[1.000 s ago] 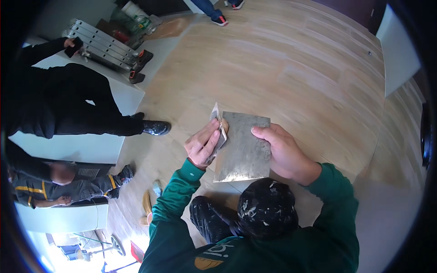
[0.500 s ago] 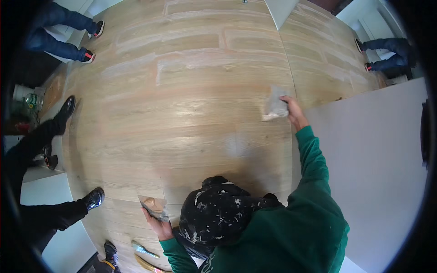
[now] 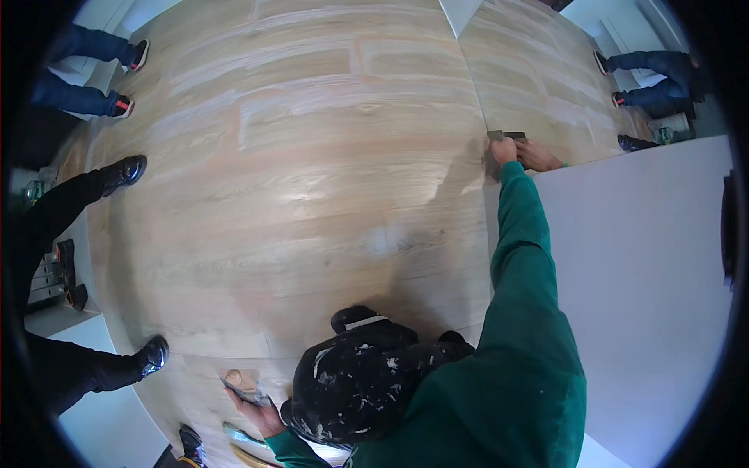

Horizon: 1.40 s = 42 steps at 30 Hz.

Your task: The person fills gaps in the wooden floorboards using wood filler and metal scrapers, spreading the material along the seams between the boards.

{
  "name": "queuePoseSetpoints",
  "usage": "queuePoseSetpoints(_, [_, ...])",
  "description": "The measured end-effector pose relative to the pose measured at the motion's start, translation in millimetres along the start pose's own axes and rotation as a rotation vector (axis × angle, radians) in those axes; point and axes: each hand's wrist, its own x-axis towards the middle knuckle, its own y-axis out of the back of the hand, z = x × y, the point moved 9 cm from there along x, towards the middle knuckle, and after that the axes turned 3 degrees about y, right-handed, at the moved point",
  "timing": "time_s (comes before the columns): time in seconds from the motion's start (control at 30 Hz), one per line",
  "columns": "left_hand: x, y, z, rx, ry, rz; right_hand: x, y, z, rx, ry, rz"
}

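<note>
Currently, right grip (image 3: 505, 150) clasped on grey blade (image 3: 495, 136), right side of floor (image 3: 312, 187), near corner of pale panel (image 3: 624, 273). Left grip (image 3: 261, 415) holding plate (image 3: 253, 395) with tan patch (image 3: 239, 379), low left. Brush (image 3: 243, 434) just beside; black shoe (image 3: 154, 355) farther left.

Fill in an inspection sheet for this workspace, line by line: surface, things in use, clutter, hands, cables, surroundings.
Surface: wood-look floor with pale streaks and rectangular outlines, mostly toward the far side.
Things in use: flat grey blade, partly hidden by fingers; thin flat piece bearing a tan lump.
Clutter: pale-blue item and curved tan item on the floor, partly cut off.
Hands: right hand holds the blade beside the reflective panel; left hand holds the flat piece.
Cables: nothing seen.
Surroundings: blue-trousered legs and black-trousered legs at left; pale panel at right.
</note>
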Motion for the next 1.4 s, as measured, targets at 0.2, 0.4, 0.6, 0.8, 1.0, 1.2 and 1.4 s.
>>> queuePoseSetpoints(0.2, [3.3, 8.3, -0.7, 0.013, 0.018, 0.069, 24.9, -17.1, 23.7, -0.256, -0.047, -0.08])
queuePoseSetpoints(0.4, [-1.6, -4.3, 6.1, 0.094, 0.004, 0.099, 16.9, -5.9, -6.7, -0.301, -0.074, -0.083])
queuePoseSetpoints(0.6, [-4.5, -17.2, 0.1, 0.108, 0.049, 0.047, 12.1, -29.6, -27.7, -0.456, 0.075, -0.069])
queuePoseSetpoints(0.8, [1.5, 13.8, 8.0, 0.156, 0.019, 0.138, -39.7, -69.2, -108.1, -0.413, 0.291, -0.053])
queuePoseSetpoints(1.0, [-5.4, -16.1, 2.6, 0.077, 0.008, 0.049, -19.0, 2.7, -55.1, -0.129, 0.028, 0.025])
queuePoseSetpoints(1.2, [10.7, 25.5, 3.9, 0.016, 0.018, 0.019, 5.6, 6.5, -6.0, -0.347, -0.074, 0.015])
queuePoseSetpoints(1.4, [-0.9, -6.4, 1.5, 0.031, 0.013, 0.094, 9.1, -3.9, -6.3, -0.493, -0.034, -0.018])
